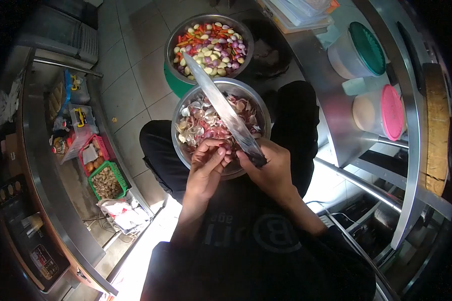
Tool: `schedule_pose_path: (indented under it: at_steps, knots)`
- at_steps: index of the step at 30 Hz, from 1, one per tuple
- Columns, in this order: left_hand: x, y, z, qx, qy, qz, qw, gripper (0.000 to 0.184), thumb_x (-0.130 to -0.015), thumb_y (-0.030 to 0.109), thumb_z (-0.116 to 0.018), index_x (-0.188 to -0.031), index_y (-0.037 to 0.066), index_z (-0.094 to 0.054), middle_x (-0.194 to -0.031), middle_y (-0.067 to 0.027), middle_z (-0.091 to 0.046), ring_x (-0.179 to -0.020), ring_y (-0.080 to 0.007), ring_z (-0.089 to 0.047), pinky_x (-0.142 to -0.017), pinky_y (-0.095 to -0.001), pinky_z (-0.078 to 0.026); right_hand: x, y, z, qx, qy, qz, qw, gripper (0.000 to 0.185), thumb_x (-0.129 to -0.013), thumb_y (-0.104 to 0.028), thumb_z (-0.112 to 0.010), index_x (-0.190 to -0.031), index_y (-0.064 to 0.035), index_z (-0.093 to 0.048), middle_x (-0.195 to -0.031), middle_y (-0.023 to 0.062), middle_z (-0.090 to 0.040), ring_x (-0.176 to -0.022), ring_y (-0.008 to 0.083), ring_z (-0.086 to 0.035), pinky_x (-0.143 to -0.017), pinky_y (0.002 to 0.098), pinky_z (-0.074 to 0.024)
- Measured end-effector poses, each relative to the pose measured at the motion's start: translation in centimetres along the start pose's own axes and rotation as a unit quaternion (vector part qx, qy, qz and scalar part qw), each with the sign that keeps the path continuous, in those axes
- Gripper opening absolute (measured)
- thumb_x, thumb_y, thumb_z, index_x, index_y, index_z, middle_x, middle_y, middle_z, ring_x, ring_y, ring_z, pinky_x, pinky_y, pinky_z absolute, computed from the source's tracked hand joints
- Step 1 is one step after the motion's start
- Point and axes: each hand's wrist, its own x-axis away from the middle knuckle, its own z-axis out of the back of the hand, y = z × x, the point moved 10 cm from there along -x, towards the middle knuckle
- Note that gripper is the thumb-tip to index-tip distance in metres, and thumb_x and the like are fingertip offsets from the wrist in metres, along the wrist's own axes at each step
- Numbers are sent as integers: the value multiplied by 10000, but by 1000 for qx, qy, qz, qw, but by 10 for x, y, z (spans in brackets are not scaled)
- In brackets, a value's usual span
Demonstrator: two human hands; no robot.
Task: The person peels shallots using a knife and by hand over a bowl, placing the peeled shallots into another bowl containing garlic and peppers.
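My right hand (272, 164) is wrapped round the dark handle of a large knife (218, 103), whose long blade points up and left across two metal bowls. Pinched in the fingers of my left hand (206, 163) is a small reddish shallot (228, 148), close to the knife's handle end. Both hands are over the near edge of the nearer bowl (266, 113), which sits between my legs and holds peels and skins (198, 120). Beyond it, the farther bowl (172, 42) contains peeled shallots, garlic and red and orange chillies (211, 50).
On the left shelf are a green basket (107, 181), a pink basket (93, 155) and bags. Tubs with a green lid (367, 48) and a pink lid (392, 112) stand on the metal shelf at right. A wooden board (436, 130) is at far right.
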Motion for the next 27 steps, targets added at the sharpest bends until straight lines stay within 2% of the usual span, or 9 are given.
schedule_pose_path:
  at_steps: [6, 10, 12, 16, 19, 21, 24, 27]
  knots:
    - [4, -10, 2, -4, 36, 34, 999, 68, -1054, 53, -671, -1120, 68, -674, -1119, -39, -715, -1034, -123, -684, -931, -301, -568, -5, -18, -1, -28, 4, 25, 999, 218, -886, -105, -816, -1053, 3, -725, -946, 173, -701, -825, 373, -724, -713, 402, -571]
    - [1, -8, -3, 32, 26, 22, 999, 126, -1044, 29, -677, -1167, 56, -679, -1141, -53, -724, -1025, -126, -698, -942, -308, -573, -5, -13, -2, -20, 6, 32, 999, 234, -894, -108, -808, -1071, 14, -715, -947, 177, -697, -844, 378, -723, -724, 409, -569]
    - [1, -2, -6, -40, 22, 0, 999, 180, -1036, 2, -677, -1213, 31, -691, -1132, -70, -737, -1001, -142, -716, -939, -313, -581, -4, -6, -3, -15, 1, 19, 1000, 225, -905, -106, -796, -1075, 17, -716, -970, 187, -697, -863, 379, -725, -732, 410, -568]
    - [0, -1, -4, -68, 23, -26, 997, 201, -1030, -17, -676, -1227, 6, -705, -1101, -83, -748, -981, -149, -725, -919, -300, -584, -5, -14, -3, -17, -6, 31, 999, 214, -913, -105, -780, -1065, 15, -690, -971, 195, -683, -867, 396, -713, -729, 427, -560]
    - [1, 7, -4, -114, 36, -75, 990, 169, -1007, -26, -708, -1174, -11, -728, -1073, -83, -753, -990, -146, -719, -908, -286, -580, -4, -18, -5, -1, -8, 27, 1000, 229, -922, -95, -749, -1084, 15, -631, -962, 214, -658, -867, 429, -688, -732, 454, -553]
    - [5, 15, 2, -172, 89, -103, 976, 158, -974, -49, -744, -1130, -23, -738, -1079, -92, -757, -995, -140, -720, -915, -287, -579, -3, -20, -8, -22, -21, 28, 999, 252, -930, -93, -721, -1108, 12, -576, -953, 235, -635, -876, 470, -663, -737, 492, -544]
    - [7, 24, -5, -224, 82, -155, 959, 149, -954, -66, -761, -1097, -28, -744, -1089, -96, -762, -993, -139, -725, -925, -291, -581, 1, -13, -14, 9, -51, 14, 999, 248, -943, -86, -697, -1132, 10, -569, -959, 251, -629, -883, 489, -656, -742, 514, -541]
    - [7, 24, -7, -248, 81, -149, 954, 138, -956, -71, -757, -1086, -26, -744, -1098, -96, -765, -987, -140, -731, -927, -287, -582, 1, -12, -14, 3, -48, 1, 999, 212, -952, -84, -682, -1109, 9, -573, -953, 254, -634, -874, 501, -653, -744, 530, -536]
